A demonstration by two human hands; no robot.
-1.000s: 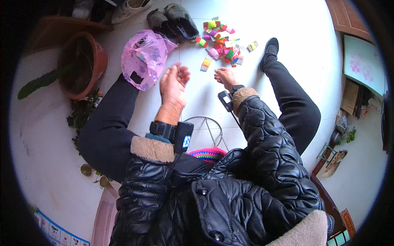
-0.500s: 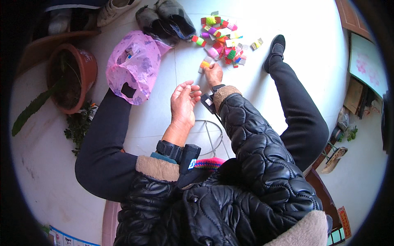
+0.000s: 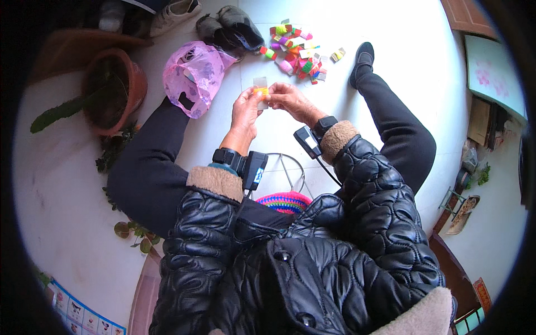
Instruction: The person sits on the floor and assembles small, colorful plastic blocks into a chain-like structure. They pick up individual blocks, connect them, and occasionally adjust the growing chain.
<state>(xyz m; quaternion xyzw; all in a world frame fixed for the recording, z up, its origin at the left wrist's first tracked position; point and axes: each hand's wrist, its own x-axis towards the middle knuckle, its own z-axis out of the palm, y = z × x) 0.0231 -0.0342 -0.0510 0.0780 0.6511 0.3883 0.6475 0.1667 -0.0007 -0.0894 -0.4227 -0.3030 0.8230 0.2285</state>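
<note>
Between both hands, above the white floor, is a flat card wound with yellow-orange thread (image 3: 261, 89), its pale end sticking up. My left hand (image 3: 244, 113) pinches it from the left side. The fingers of my right hand (image 3: 291, 100) close on its right edge. Farther off lies a loose pile of small thread cards (image 3: 306, 62) in red, green, yellow, pink and purple. One card with yellow thread (image 3: 337, 54) lies apart to the right of that pile. A pink patterned plastic bag (image 3: 196, 78) rests by my left knee.
Dark shoes (image 3: 230, 30) stand behind the bag, with a potted plant (image 3: 114, 92) at the left. My right foot (image 3: 363, 58) is right of the pile. Below my hands are a wire hoop (image 3: 301, 170) and a colourful knitted piece (image 3: 283, 202).
My right hand has picked up the yellow-orange thread card from the pile's near edge and brought it left and nearer. My left hand, open before, now grips it too.
</note>
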